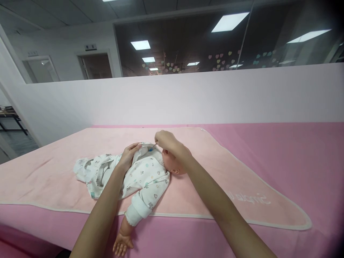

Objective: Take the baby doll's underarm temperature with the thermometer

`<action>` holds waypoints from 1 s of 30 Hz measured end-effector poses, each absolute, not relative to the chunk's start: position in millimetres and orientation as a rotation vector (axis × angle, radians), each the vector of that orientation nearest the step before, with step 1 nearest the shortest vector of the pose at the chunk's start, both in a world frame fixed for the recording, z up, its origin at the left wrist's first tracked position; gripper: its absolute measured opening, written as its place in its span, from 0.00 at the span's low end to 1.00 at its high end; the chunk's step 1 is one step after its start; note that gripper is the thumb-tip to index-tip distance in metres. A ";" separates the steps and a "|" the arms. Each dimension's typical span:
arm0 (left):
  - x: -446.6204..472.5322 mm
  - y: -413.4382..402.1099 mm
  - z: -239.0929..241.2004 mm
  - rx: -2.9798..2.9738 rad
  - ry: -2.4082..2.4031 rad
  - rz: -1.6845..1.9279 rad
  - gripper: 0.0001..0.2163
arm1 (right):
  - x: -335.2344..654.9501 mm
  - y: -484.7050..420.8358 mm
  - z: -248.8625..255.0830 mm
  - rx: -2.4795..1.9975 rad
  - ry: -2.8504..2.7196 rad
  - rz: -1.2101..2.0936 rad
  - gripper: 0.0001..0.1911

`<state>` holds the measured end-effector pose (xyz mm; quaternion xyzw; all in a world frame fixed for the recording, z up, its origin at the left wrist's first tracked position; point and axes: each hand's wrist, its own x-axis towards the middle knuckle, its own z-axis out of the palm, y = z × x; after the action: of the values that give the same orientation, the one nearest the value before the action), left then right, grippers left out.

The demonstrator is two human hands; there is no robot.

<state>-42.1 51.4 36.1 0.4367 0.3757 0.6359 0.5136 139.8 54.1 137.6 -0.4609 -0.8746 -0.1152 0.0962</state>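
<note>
A baby doll [174, 164] lies on its back across the mat, head to the right, dressed in a white printed bodysuit [145, 172]. One bare doll hand [123, 243] hangs past the mat's near edge. My left hand [130, 153] is closed on the suit's front flap at the chest, lifting the fabric. Over the doll's face, my right hand [166, 139] pinches a thin pale stick [154, 146] with a blue end [151, 149]. That end sits at the raised opening near the collar; its exact kind is too small to make out. My right wrist partly hides the doll's head.
Under the doll lies a peach mat [215, 182] with a white border and lettering, on a pink table cover [282, 154]. A low white wall [188, 100] with glass above runs along the back. Further off at left stands a dark-legged table [16, 116].
</note>
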 end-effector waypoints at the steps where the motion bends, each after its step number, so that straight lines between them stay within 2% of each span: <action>1: -41.8 51.0 36.7 1.044 0.898 1.533 0.17 | 147.4 53.8 144.4 -1.357 -2.576 -0.302 0.10; 7: -40.0 45.9 41.4 1.051 0.860 1.489 0.14 | 199.5 47.8 178.0 -0.972 -2.330 0.325 0.09; 12: -39.0 40.9 43.8 1.174 0.908 1.332 0.20 | 215.7 38.1 186.9 -0.787 -2.090 0.653 0.09; 24: -37.6 39.3 44.6 1.248 0.948 1.311 0.12 | 215.8 33.1 190.0 -0.651 -1.982 0.794 0.14; 30: -39.1 41.9 42.6 1.283 0.981 1.299 0.12 | 214.1 28.1 191.7 -0.693 -2.010 0.778 0.11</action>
<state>-39.1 41.9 42.6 0.5328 0.4074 0.5393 0.5091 214.1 28.1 191.7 -0.2772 -0.8037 0.3109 0.4249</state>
